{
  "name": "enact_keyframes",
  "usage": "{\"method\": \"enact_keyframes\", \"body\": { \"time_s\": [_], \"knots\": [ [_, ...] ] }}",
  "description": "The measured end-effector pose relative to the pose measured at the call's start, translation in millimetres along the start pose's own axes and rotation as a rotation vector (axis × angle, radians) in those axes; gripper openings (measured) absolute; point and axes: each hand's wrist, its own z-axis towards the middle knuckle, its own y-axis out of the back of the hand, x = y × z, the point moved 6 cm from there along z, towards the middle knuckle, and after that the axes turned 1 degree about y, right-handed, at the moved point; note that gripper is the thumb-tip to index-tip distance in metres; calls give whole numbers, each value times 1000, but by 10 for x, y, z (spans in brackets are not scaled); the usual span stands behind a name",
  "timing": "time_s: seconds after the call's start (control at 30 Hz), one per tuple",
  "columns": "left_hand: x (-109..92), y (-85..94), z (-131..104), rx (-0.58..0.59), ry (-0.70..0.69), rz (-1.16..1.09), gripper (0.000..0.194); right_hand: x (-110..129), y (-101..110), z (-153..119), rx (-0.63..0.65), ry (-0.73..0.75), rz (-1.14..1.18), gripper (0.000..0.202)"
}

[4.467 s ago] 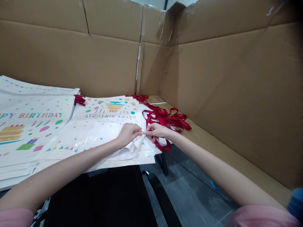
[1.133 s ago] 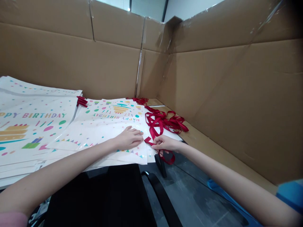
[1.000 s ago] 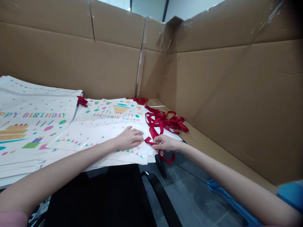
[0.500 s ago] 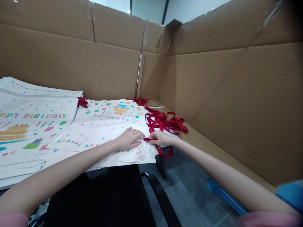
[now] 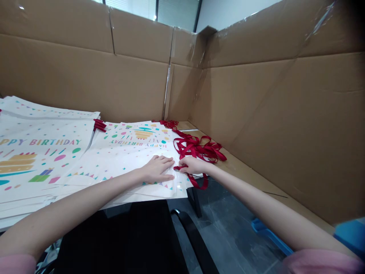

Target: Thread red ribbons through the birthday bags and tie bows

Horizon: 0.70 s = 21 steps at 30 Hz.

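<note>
My left hand [image 5: 158, 169] lies flat, fingers spread, on a white sheet-like bag [image 5: 137, 154] printed with "Happy Birthday", seen upside down. It presses near the bag's right end. Just beside it, my right hand [image 5: 193, 165] is closed in a pinch on a red ribbon [image 5: 203, 184] at that edge. The ribbon's short end pokes out toward my left fingers, and a loop hangs below my right hand. Behind it lies a tangled heap of red ribbon [image 5: 196, 146].
A stack of similar printed bags [image 5: 42, 129] lies at the left, with red ribbon ends [image 5: 99, 125] at its corner. Tall cardboard walls [image 5: 128, 83] stand behind and to the right. A black chair [image 5: 122, 239] is below the table edge. Blue plastic [image 5: 270, 236] shows at the lower right.
My left thumb has spread farther from the fingers and lies flatter. My right hand has shifted slightly left, still pinching the ribbon.
</note>
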Motion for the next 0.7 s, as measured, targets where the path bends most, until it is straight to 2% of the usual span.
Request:
{"method": "enact_keyframes", "body": {
  "time_s": [0.2, 0.4, 0.5, 0.7],
  "knots": [
    [33, -29, 41, 10, 32, 32, 67, 67, -2, 88, 39, -89, 90, 14],
    [67, -188, 19, 94, 3, 39, 73, 20, -27, 175, 23, -63, 80, 24],
    [60, -197, 5, 113, 0, 31, 73, -18, -18, 114, 44, -64, 127, 29],
    [31, -155, -11, 120, 8, 17, 70, -144, -37, -122, 168, -111, 286, 29]
  ]
}}
